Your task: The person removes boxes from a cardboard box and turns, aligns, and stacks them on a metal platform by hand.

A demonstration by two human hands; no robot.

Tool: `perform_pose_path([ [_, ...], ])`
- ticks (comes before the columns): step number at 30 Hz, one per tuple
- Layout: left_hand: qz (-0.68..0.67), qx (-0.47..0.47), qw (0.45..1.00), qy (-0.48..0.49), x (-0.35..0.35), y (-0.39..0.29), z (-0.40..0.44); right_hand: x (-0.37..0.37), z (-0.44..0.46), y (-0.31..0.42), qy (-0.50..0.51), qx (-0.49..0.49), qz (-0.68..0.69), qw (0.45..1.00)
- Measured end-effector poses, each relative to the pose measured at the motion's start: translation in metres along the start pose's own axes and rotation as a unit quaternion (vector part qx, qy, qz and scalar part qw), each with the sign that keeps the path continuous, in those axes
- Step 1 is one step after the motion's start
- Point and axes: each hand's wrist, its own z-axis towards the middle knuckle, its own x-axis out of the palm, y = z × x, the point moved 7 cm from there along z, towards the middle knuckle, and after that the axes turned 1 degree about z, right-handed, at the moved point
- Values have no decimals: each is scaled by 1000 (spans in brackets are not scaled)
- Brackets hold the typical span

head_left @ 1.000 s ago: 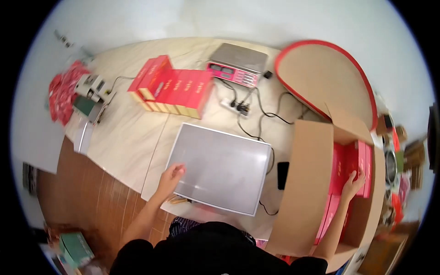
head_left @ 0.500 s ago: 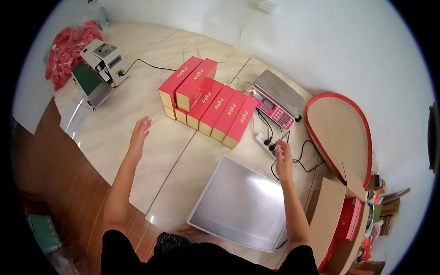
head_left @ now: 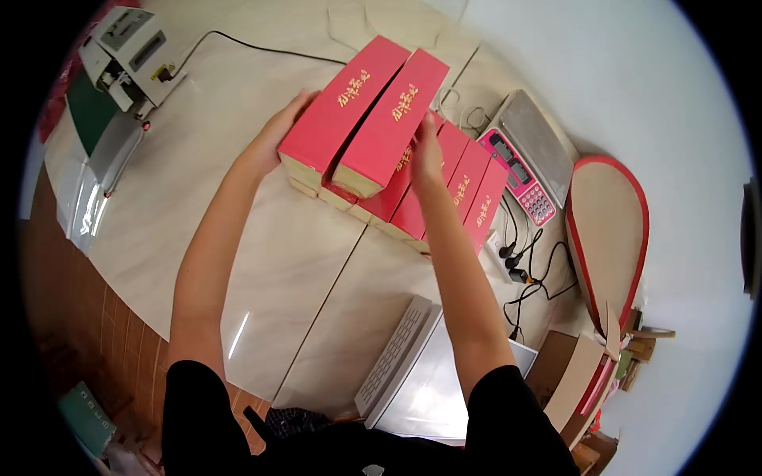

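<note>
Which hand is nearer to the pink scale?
Right: the right hand is beside the red boxes, on the side facing the scale; the left hand is at their opposite side.

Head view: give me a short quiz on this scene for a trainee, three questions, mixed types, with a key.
1. Multiple choice: what is the left hand nearest to?
a) the power strip
b) the upper pair of red boxes
c) the open cardboard carton

2. True or false: the two boxes of that upper pair lie flush together, with no gap at all between them.

3. Fill in the blank: the panel that frames the keys and displays of the scale is ____ in color.

Key: 1 b; 2 false; 3 pink.
</note>
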Motion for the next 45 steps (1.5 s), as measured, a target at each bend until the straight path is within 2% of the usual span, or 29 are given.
perform_pose_path([
  [1,-7,-47,999,-7,13,4,-1,17,-3,-1,33,23,73,997],
  [2,-14,-92,996,-13,19,11,-3,21,-10,1,27,27,69,997],
  [3,-27,-58,997,31,26,15,1,25,-19,0,28,63,86,994],
  [4,-30,-59,997,33,29,22,0,27,-26,-3,31,98,104,989],
  [6,-40,11,998,45,44,23,-10,19,-33,-3,53,102,107,988],
  [8,4,62,996,67,60,27,-32,5,-50,5,54,104,104,988],
  [9,49,90,994,48,66,25,-46,1,-63,14,56,103,101,988],
  [10,94,116,988,29,75,22,-62,-1,-79,23,62,126,123,982],
  [12,53,166,984,31,103,18,-104,-16,-107,42,68,145,142,977],
  [14,56,202,977,43,133,19,-152,-33,-136,66,118,154,138,971],
  [16,42,213,975,52,168,34,-205,-51,-183,97,98,158,98,978],
  [18,46,160,983,75,201,70,-255,-77,-228,122,82,161,57,982],
  [20,103,128,980,109,232,94,-307,-99,-270,138,136,183,-43,973],
  [21,127,117,977,125,249,108,-332,-107,-285,147,134,178,-49,974],
  [23,138,120,972,145,280,131,-373,-111,-325,157,228,208,-69,949],
  [26,159,130,968,141,317,147,-425,-160,-370,150,243,249,-110,931],
  [28,122,95,981,117,337,168,-452,-186,-394,146,254,248,-125,926],
  [30,129,89,982,103,361,189,-477,-214,-419,133,260,306,-109,909],
  [34,151,62,984,78,398,231,-508,-265,-445,114,322,300,-138,887],
  [36,152,43,984,77,417,257,-522,-285,-459,101,346,328,-144,867],
  [38,120,43,991,30,428,272,-528,-300,-464,92,353,336,-117,865],
  [40,159,54,986,-1,437,286,-531,-315,-466,82,345,369,-129,853],
  [42,165,47,984,-37,439,302,-531,-322,-461,71,363,364,-133,848],
  [43,123,-18,992,-29,439,313,-531,-320,-459,73,386,347,-144,843],
  [45,123,-2,991,-46,435,312,-526,-318,-451,70,420,311,-151,839],
])
